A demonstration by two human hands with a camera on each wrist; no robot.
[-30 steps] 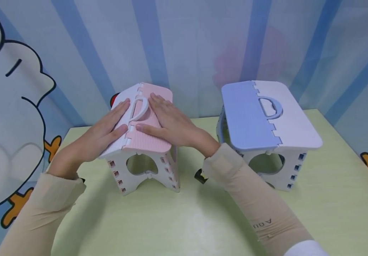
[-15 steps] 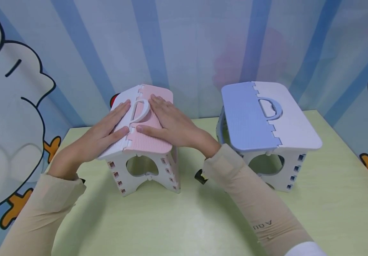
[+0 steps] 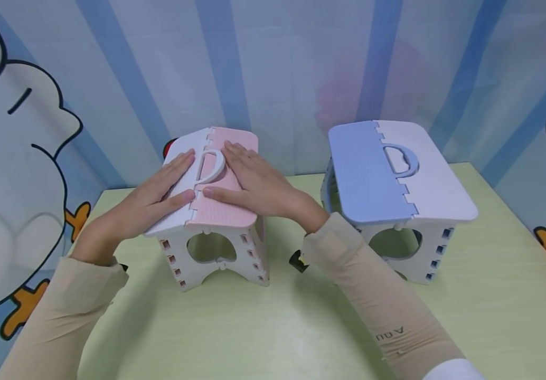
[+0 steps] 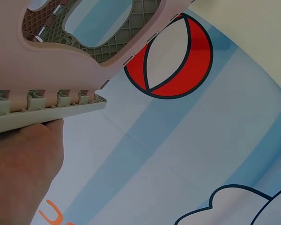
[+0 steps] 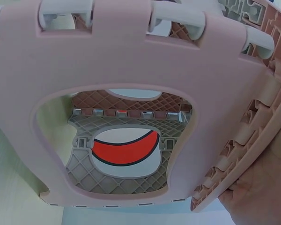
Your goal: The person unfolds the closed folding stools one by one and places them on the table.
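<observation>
A folding step stool (image 3: 223, 214), half white and half pink, stands on its legs at the left of the table. Its two top panels slope away from a raised middle seam, and a white loop handle (image 3: 217, 168) lies over the pink side. My left hand (image 3: 147, 203) presses on the white panel with outstretched fingers. On the pink panel rests my right hand (image 3: 259, 184), fingers straight, its thumb near the seam. From below, the right wrist view shows the stool's pink side wall (image 5: 131, 58) with a large cut-out, and part of my right hand against the top's outer face.
A second stool (image 3: 363, 179), blue and white, stands unfolded to the right with its top nearly flat. The pale green table (image 3: 263, 327) meets a striped blue backdrop (image 3: 273, 79) with cartoon drawings. A small dark object (image 3: 298, 261) shows beside my right cuff.
The stool's raised seam has sunk slightly and its top has spread a little flatter. Both hands have moved down slightly with it. The blue stool stays where it was.
</observation>
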